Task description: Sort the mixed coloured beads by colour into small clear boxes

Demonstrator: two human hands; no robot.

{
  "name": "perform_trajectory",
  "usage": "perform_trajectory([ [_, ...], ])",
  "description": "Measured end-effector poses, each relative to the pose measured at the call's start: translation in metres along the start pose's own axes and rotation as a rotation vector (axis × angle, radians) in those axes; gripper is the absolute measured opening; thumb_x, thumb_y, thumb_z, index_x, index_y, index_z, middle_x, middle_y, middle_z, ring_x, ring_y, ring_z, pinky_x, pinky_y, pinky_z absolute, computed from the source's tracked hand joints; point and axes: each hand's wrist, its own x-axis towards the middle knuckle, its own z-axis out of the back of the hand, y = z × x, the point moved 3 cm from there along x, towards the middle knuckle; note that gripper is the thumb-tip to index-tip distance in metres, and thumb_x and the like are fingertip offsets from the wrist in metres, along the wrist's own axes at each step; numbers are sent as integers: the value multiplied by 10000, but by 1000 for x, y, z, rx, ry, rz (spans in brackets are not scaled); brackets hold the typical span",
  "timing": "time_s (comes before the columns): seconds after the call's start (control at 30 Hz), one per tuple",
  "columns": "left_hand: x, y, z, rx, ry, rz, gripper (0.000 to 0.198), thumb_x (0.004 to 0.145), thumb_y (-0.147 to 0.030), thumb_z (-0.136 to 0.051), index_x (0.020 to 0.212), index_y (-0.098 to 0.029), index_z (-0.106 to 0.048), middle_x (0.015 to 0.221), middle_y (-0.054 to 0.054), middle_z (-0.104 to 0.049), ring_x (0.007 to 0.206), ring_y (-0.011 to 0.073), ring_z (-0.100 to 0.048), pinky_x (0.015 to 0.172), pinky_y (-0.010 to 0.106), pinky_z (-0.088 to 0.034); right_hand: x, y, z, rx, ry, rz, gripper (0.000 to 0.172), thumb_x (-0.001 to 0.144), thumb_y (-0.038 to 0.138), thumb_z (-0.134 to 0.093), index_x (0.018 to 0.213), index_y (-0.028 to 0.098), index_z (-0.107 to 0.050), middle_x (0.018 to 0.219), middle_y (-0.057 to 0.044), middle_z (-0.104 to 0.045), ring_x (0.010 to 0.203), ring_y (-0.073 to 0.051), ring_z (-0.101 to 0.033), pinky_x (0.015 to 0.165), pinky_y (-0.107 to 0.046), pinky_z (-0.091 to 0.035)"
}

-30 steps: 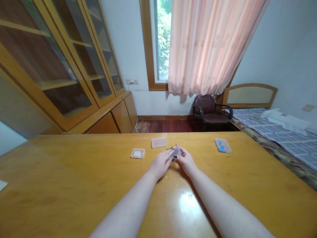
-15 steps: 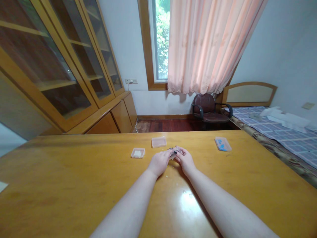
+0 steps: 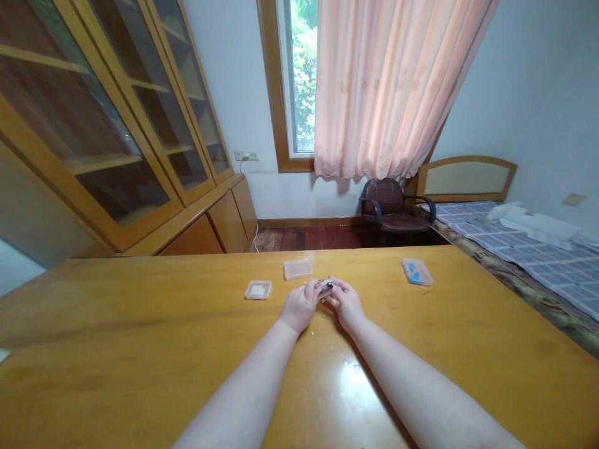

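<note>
Wood tbl [image 3: 140,368]: clear obj [image 3: 324,291] mostly hidden btwn hands [image 3: 299,308] [image 3: 349,307].

Left hand [image 3: 298,307] and right hand [image 3: 347,305] meet over the wooden table [image 3: 140,349], fingers closed on a small clear container [image 3: 325,289] between them; its contents cannot be made out. Just beyond the left hand lies a shallow clear box [image 3: 297,269]. To that hand's left sits a white-filled box [image 3: 268,289]. Well to the right hand's right rests a box of blue pieces [image 3: 425,271]. Small pale crumbs [image 3: 312,333] lie on the near side, between the wrists.
</note>
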Motion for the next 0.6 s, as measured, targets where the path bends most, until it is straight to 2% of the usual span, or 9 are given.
perform_trajectory([
  [0.1, 0, 2, 1, -107, -10, 54, 254, 917, -309, -434, 1100, -174, -547, 952, 122, -706, 826, 219, -683, 744, 328, -532, 0, -2, 1, 27, -10, -16, 360, 592, 283, -805, 884, 164, -634, 876, -60, -695, 776, -167, -654, 675, -263, -524],
  [0.2, 0, 6, 0, -318, -10, 171, 309, 873, -290, -510, 1164, -185, -514, 1084, 129, -667, 990, 232, -644, 870, 373, -501, -2, -3, 3, 67, -32, 5, 366, 604, 284, -799, 912, 187, -627, 913, -48, -691, 794, -164, -654, 709, -274, -526],
  [0.3, 0, 13, -6, -677, -28, 376, 492, 800, -290, -611, 1250, -190, -438, 1254, 142, -567, 1157, 239, -550, 981, 403, -430, -3, -3, 0, 97, 16, 33, 381, 630, 330, -784, 955, 218, -616, 1005, -40, -677, 849, -162, -648, 766, -285, -522],
  [0.37, 0, 16, -14, -964, 27, 489, 617, 745, -325, -679, 1276, -179, -402, 1270, 156, -551, 1163, 244, -543, 996, 408, -416, -1, -3, -1, 91, 70, 47, 396, 646, 387, -768, 969, 224, -609, 1071, -51, -661, 918, -180, -637, 817, -309, -511],
  [0.47, 1, 17, -18, -1224, 76, 573, 734, 650, -394, -764, 1252, -156, -418, 1223, 167, -584, 1121, 249, -570, 997, 406, -412, 4, -3, 1, -12, 91, 89, 429, 664, 465, -735, 986, 214, -601, 1090, -79, -654, 988, -218, -617, 889, -369, -481],
  [0.6, 1, 19, -13, -1273, -3, 623, 785, 585, -447, -797, 1222, -143, -453, 1254, 180, -560, 1110, 253, -576, 980, 379, -427, 9, 5, 7, -297, 37, 253, 529, 649, 490, -726, 1080, 218, -588, 1192, -102, -608, 1110, -247, -555, 996, -430, -402],
])
